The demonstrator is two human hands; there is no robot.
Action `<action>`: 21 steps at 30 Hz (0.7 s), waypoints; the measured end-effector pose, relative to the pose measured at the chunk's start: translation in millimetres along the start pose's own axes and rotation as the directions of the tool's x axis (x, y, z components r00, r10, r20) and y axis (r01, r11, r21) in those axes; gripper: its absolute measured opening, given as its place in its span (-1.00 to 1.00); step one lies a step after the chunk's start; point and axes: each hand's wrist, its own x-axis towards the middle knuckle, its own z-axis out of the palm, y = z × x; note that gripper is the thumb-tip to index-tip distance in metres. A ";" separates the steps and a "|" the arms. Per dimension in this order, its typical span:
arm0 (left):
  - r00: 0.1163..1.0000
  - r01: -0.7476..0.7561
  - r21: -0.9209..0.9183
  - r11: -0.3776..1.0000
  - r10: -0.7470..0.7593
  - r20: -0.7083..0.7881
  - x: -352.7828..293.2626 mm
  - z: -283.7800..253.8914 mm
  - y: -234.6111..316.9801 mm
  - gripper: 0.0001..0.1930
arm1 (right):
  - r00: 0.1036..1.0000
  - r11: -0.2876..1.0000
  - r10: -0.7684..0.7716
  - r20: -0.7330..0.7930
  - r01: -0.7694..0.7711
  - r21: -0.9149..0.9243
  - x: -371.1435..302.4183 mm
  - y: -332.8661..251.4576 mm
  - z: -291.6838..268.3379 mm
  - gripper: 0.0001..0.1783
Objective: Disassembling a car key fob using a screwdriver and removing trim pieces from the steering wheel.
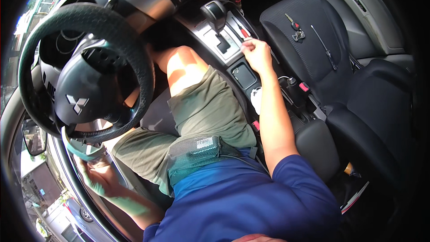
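Observation:
My right hand [257,54] is over the center console, beside the gear shifter [214,14], its fingers pinched together. Just beyond its fingertips is a slim red-and-white tool [244,32]; whether the fingers grip it I cannot tell. Low on the left, by the door, my left hand [99,175] curls around a round, pale-rimmed, greenish thing [85,149] whose kind is unclear. That thing sits just below the rim of the steering wheel [142,74]. The wheel's center cover [83,92] is dark, with an opening above it that shows several holes.
On the passenger seat [309,15] lie a car key with a keyring [295,26] and a thin screwdriver [323,47]. A white cable [286,90] and a white bundle [256,100] are by the console. The armrest [309,141] stands behind my right forearm.

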 end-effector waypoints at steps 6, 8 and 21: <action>0.885 0.457 -0.167 0.874 -0.428 0.185 -64.1 125.4 -27.0 -0.49 | 0.990 0.903 0.059 0.125 0.000 -0.429 -58.0 8.7 22.9 -0.63; 0.798 0.577 -0.190 0.794 -0.498 0.340 -70.9 139.2 -41.6 -0.41 | 0.996 0.882 0.041 0.073 -0.002 -0.472 -68.7 14.1 23.2 -0.64; 0.562 0.820 -0.530 0.214 -0.471 0.680 -73.6 133.7 -85.4 -0.49 | 0.994 0.718 0.099 0.046 -0.039 -0.694 -68.4 -11.2 47.6 -0.76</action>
